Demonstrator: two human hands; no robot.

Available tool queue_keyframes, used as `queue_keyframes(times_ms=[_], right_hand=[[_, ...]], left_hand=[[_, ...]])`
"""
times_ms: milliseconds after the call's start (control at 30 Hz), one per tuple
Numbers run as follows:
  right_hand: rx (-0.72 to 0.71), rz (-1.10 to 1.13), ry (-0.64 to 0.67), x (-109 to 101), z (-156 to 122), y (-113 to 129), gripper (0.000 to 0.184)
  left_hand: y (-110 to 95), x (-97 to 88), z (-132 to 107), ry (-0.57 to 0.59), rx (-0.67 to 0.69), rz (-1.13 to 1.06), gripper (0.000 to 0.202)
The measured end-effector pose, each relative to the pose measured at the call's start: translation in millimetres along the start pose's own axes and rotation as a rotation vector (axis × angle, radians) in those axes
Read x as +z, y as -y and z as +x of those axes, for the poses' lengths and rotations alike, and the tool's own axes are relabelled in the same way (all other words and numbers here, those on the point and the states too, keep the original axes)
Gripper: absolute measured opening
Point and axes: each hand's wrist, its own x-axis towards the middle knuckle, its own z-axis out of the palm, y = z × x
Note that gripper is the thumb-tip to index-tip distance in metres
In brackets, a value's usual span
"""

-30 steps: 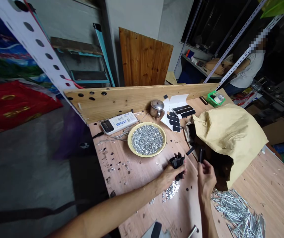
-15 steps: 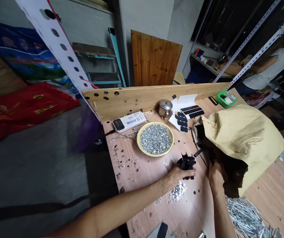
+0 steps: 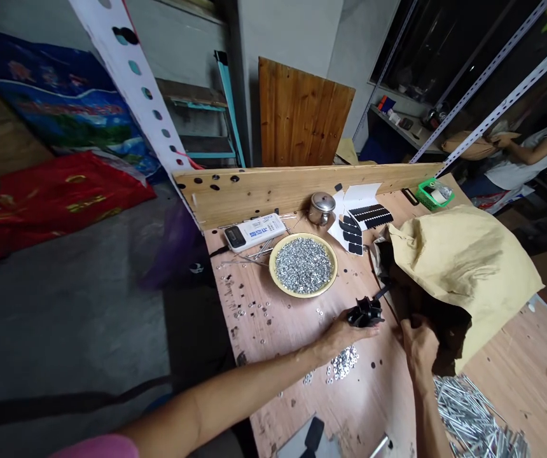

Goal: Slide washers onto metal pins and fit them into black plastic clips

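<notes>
My left hand (image 3: 341, 337) is closed around a black finned wheel-like part (image 3: 366, 312), held just above the wooden table. My right hand (image 3: 420, 348) is at the mouth of a large tan paper sack (image 3: 474, 254), its fingers curled in; whatever is in them is hidden. Dark shapes show inside the sack's opening. Below my left hand lies a small pile of metal washers or nuts (image 3: 343, 364). A yellow bowl (image 3: 277, 286) full of similar small silver pieces stands beyond it. Metal rods (image 3: 476, 413) are heaped beside my right forearm.
Along the back board (image 3: 254, 191) are a white boxy device (image 3: 257, 232), a lidded metal cup (image 3: 321, 208), sheets of black pads (image 3: 371, 216) and a green basket (image 3: 434, 194). A flat grey piece (image 3: 318, 439) lies at the front edge. A co-worker (image 3: 531, 156) stands at far right.
The black finned part has tilted over in my left hand. My right hand has shifted slightly at the sack's mouth. At far right, the co-worker's arms now hold a brown bundle, more plainly visible.
</notes>
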Motion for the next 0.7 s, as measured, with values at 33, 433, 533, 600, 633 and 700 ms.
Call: queue_keyframes(times_ms=[33, 433, 533, 600, 633, 700], right_hand=[[-0.006, 0.164, -0.044, 1.8, -7.3, -3.2, 0.041], [-0.668, 0.458, -0.347, 25.4, -121.3, -39.8, 0.023], [-0.451, 0.519, -0.091, 0.9, -134.7, -65.2, 0.038], [-0.217, 0.511, 0.003, -14.7, -143.2, -86.6, 0.051], [-0.109, 0.448, 0.029, -20.0, -147.9, -95.5, 0.053], [0.037, 0.205, 0.099, -22.7, -158.0, -105.1, 0.052]], left_hand=[[0.1, -0.3, 0.1, 0.007, 0.006, -0.004, 0.058], [16.0, 9.5, -23.3, 0.304, -0.189, 0.031, 0.062], [16.7, 16.6, -36.3, 0.249, -0.214, 0.1, 0.051], [14.8, 20.2, -44.6, 0.213, -0.184, 0.142, 0.043], [13.1, 21.6, -48.9, 0.194, -0.171, 0.163, 0.039], [9.1, 23.5, -58.8, 0.159, -0.144, 0.203, 0.033]])
